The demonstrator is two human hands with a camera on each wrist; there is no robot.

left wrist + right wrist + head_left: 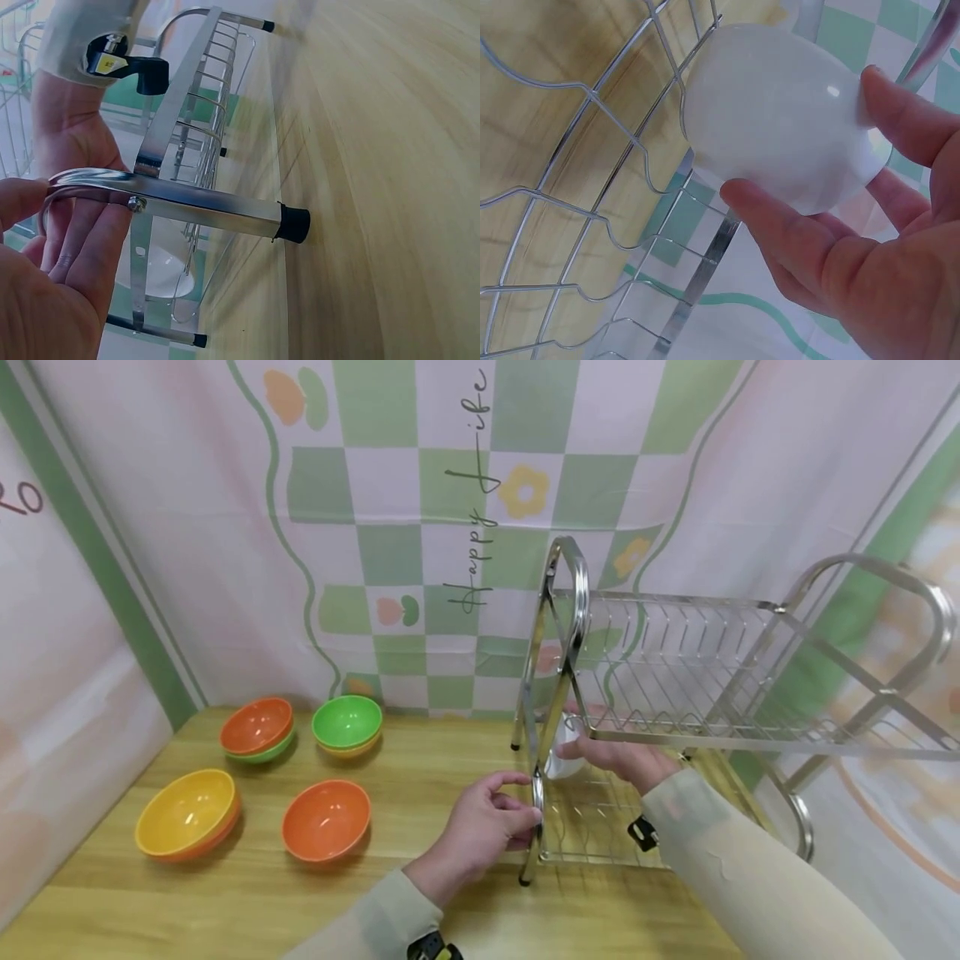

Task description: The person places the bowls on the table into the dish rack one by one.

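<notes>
A two-tier metal dish rack (581,593) stands on the table. My left hand (487,818) grips the curved side tube near the rack's lower left end, thumb on one side and fingers on the other. Inside the lower tier, my right hand (628,762) holds a white bowl (564,762) close to that same end. In the right wrist view the bowl (780,112) shows its smooth outer side, tipped on edge against the wires, with thumb and fingers of the hand (885,247) around its rim. Part of the bowl is hidden behind the rack's side in the head view.
On the left of the wooden table (420,910) are an orange bowl (258,727) stacked on green, a green bowl (347,722) on yellow, a yellow bowl (187,810) on orange, and another orange bowl (326,820). A patterned curtain (450,552) hangs behind.
</notes>
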